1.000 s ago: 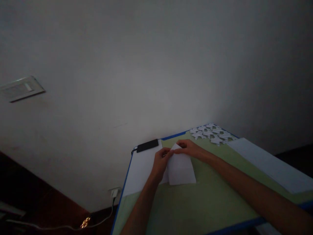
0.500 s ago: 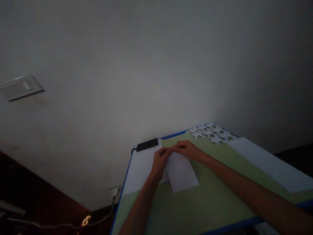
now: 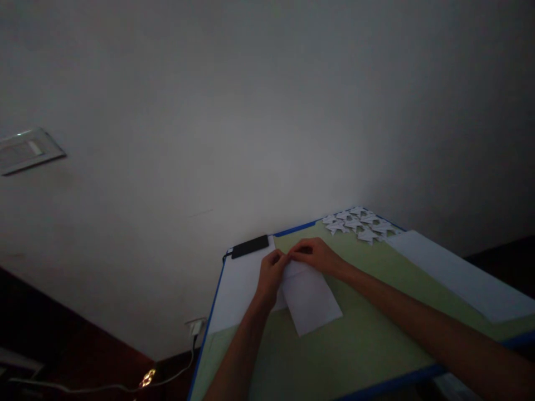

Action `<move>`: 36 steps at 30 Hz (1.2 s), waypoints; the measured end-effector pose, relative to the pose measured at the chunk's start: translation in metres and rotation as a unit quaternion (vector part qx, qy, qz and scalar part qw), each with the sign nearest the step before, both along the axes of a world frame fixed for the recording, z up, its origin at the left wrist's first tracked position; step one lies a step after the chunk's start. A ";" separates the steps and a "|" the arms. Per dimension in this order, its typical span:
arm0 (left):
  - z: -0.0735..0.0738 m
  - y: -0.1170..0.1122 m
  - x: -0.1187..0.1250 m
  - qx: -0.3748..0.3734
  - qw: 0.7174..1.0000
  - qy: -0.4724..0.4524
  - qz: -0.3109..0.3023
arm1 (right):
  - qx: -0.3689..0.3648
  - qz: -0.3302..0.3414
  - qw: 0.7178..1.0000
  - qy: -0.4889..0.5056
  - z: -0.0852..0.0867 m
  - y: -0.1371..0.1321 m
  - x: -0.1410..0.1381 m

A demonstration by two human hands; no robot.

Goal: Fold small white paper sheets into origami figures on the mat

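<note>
A white paper sheet [image 3: 311, 298] lies on the green table [image 3: 363, 345], folded at its far end. My left hand [image 3: 270, 275] and my right hand [image 3: 315, 256] meet at that far end, fingers curled and pressed down on the paper's top fold. The fingertips of both hands almost touch each other. The light is dim, so the fold itself is hard to make out.
A black phone [image 3: 249, 246] lies at the table's far left corner on a white sheet [image 3: 236, 292]. Several small folded paper shapes [image 3: 359, 223] sit at the far edge. Another white sheet [image 3: 451, 273] lies to the right. A charger and cable [image 3: 193, 334] hang at the wall.
The paper's pointed far tip has been pressed down flat, and the sheet has turned slightly and slid a little toward me. Both hands stayed at its far end.
</note>
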State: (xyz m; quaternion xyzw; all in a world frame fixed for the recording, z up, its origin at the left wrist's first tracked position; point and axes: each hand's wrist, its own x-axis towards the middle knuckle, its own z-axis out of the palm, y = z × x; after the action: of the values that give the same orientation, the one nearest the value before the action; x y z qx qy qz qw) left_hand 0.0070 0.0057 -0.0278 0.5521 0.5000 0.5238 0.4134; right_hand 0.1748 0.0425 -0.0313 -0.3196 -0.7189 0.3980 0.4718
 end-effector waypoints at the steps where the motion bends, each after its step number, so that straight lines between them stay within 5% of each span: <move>1: 0.000 0.001 0.000 -0.008 1.000 -0.001 -0.004 | 0.005 -0.002 1.000 0.000 0.001 -0.001 0.000; 13: 0.002 -0.003 0.003 -0.026 0.998 0.004 -0.049 | -0.012 -0.019 1.000 0.008 0.007 0.007 0.012; 20: -0.002 -0.006 0.005 -0.027 0.997 0.017 -0.064 | -0.051 -0.115 0.991 0.034 0.011 0.020 0.033; 24: -0.004 -0.003 0.002 -0.021 0.999 0.021 -0.022 | -0.074 -0.177 0.979 0.068 0.014 0.023 0.049; 28: -0.001 -0.001 -0.002 0.008 0.999 -0.005 0.035 | -0.089 -0.095 0.991 0.039 0.018 0.015 0.047; 36: 0.001 -0.007 0.006 -0.004 0.995 -0.033 -0.091 | -0.111 0.026 0.992 0.055 0.012 0.005 0.018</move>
State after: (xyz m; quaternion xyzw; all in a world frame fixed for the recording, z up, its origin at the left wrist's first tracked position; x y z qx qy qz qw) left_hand 0.0135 -0.0016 -0.0271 0.5765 0.4356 0.4998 0.4776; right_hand 0.1933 0.0476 -0.0190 -0.3288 -0.6512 0.5045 0.4618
